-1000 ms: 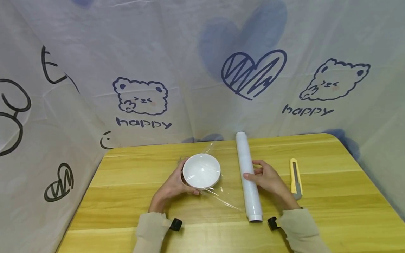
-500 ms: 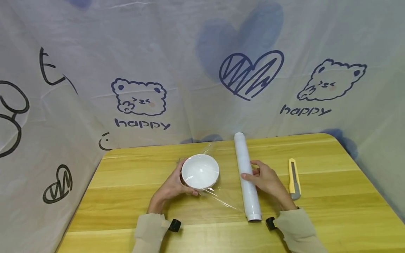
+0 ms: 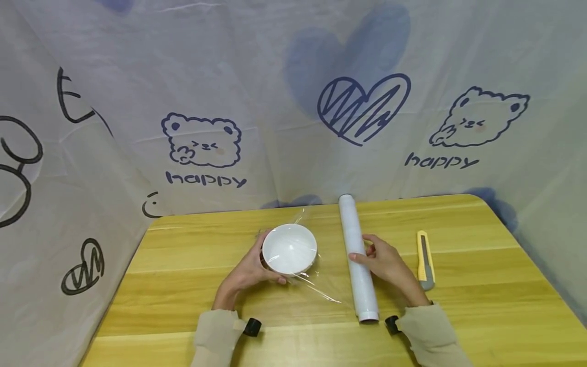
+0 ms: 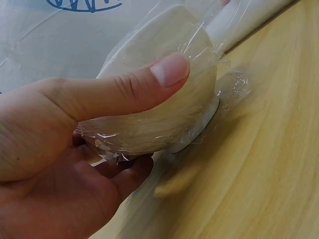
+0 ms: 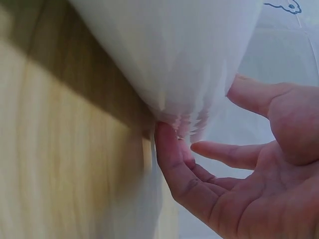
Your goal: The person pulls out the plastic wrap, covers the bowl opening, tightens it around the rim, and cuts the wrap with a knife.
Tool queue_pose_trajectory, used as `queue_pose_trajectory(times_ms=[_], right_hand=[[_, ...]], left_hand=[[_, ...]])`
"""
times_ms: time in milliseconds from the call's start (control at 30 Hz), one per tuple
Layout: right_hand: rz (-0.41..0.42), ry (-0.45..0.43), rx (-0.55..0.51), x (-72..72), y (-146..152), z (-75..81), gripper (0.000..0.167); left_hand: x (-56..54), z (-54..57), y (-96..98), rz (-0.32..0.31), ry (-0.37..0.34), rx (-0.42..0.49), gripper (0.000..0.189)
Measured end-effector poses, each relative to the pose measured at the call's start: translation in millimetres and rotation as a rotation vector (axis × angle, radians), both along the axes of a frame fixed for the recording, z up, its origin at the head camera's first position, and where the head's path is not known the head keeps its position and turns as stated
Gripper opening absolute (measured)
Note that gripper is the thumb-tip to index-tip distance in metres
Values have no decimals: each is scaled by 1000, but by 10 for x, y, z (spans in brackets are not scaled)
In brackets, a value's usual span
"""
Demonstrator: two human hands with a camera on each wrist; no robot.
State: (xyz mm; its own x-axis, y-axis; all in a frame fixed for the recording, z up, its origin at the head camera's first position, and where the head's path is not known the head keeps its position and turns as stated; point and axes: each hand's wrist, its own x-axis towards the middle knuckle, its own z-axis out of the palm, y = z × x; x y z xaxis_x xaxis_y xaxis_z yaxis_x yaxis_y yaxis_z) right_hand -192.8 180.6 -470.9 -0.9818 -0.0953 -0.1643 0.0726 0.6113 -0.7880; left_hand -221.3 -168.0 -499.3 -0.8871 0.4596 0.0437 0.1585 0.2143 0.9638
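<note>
While film (image 3: 323, 294) is over the bowl (image 3: 290, 250) and down its near side, the work looks about half done at most. The bowl is left of center on the table (image 3: 183, 285), mouth up; can't tell if its base sits flat. Left hand (image 3: 249, 267) grips it, thumb over the filmed near side, fingers curled beneath. Film appears to run on to the roll (image 3: 361, 285), so probably uncut. Right hand (image 3: 384, 260) holds the roll lightly from its right side, thumb on top, fingers part-curled with gaps between. Film edges are loose and crumpled by the bowl, not tucked. Yellow cutter (image 3: 424, 260) lies right of the roll, neither hand on it. Left, judging from this: cutting the film free, smoothing the edges down.
</note>
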Motion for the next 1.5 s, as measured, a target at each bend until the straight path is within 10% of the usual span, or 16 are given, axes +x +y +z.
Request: queue_pose_trajectory(times_ms=[700, 967, 1500], right_hand=[[62, 16, 35, -3, 149, 39, 74], [-50, 58, 194, 21, 556, 206, 72], [-77, -177, 322, 122, 1088, 104, 80]], left_hand=[[-26, -9, -11, -2, 34, -33, 121], [-32, -24, -13, -12, 36, -10, 120], [-25, -50, -1, -15, 41, 12, 120]])
